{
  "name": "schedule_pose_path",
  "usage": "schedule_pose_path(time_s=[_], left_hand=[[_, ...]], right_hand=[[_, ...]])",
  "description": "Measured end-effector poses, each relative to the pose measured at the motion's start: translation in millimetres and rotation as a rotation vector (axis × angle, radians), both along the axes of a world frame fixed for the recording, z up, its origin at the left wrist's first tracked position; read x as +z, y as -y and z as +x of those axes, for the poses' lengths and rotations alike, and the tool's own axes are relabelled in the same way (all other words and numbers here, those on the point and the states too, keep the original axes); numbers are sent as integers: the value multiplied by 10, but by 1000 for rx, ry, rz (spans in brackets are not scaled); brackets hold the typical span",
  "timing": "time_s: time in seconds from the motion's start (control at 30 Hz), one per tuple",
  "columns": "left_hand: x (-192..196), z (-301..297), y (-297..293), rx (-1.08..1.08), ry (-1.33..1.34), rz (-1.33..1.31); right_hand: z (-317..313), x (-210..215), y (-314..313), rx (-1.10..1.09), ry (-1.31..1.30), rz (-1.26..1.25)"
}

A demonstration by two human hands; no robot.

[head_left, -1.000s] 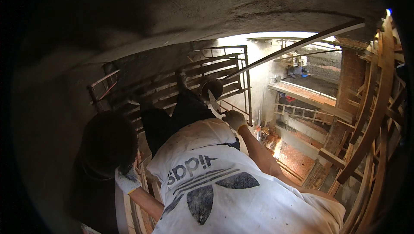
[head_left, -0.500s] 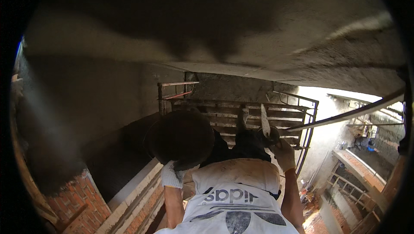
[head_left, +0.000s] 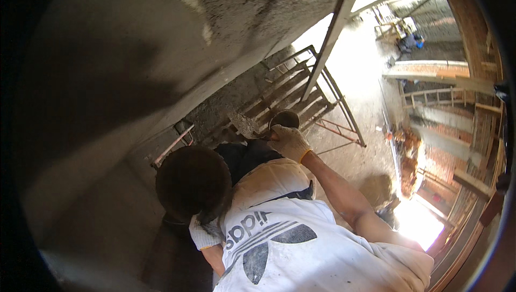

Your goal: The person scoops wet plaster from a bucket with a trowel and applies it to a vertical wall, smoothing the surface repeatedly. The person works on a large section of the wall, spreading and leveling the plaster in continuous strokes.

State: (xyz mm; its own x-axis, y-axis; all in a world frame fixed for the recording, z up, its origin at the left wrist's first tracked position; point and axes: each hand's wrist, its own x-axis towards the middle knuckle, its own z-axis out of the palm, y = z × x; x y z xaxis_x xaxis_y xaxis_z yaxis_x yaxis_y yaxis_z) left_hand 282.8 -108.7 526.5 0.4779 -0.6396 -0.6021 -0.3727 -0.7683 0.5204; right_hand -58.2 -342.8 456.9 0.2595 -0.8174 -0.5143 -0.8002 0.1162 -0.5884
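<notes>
My left hand point(head_left: 205, 234), in a white knitted glove, is closed at the near rim of a dark round pan point(head_left: 192, 184); its fingers are partly hidden under the pan. My right hand point(head_left: 292, 144), gloved too, is wrapped round the handle of a trowel point(head_left: 244, 125). Grey, mortar-like material coats the trowel's blade, which points to the left, away from my body. Just beyond the right hand's knuckles shows a brown round container point(head_left: 285, 119); whether the hand touches it, I cannot tell.
Below lies a scaffold of planks point(head_left: 294, 94) with metal end frames point(head_left: 344, 114). A long wooden pole point(head_left: 336, 34) slants across it. A rough grey plastered surface point(head_left: 118, 66) spans the upper left. At far right are a ladder point(head_left: 435, 98) and a person point(head_left: 411, 43) in blue headgear.
My view has swung to the right, tilting the scaffold. The trowel's blade, upright before, now points left, and my right arm reaches farther out. Both hands keep their grip.
</notes>
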Motion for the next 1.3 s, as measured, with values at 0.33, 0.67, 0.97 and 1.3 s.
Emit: schedule_pose_path(time_s=[0.33,0.67,0.97,1.3], left_hand=[[-151,311,347,1059,-924,-127],[-135,508,414,-440,25,-359],[-131,260,377,-600,313,-314],[18,-480,5,330,143,-155]], right_hand=[[634,1068,-22,758,122,-467],[1397,1093,110,492,231,-56],[-5,1292,1209,95,52,-385],[-2359,1360,3730,-163,91,-649]])
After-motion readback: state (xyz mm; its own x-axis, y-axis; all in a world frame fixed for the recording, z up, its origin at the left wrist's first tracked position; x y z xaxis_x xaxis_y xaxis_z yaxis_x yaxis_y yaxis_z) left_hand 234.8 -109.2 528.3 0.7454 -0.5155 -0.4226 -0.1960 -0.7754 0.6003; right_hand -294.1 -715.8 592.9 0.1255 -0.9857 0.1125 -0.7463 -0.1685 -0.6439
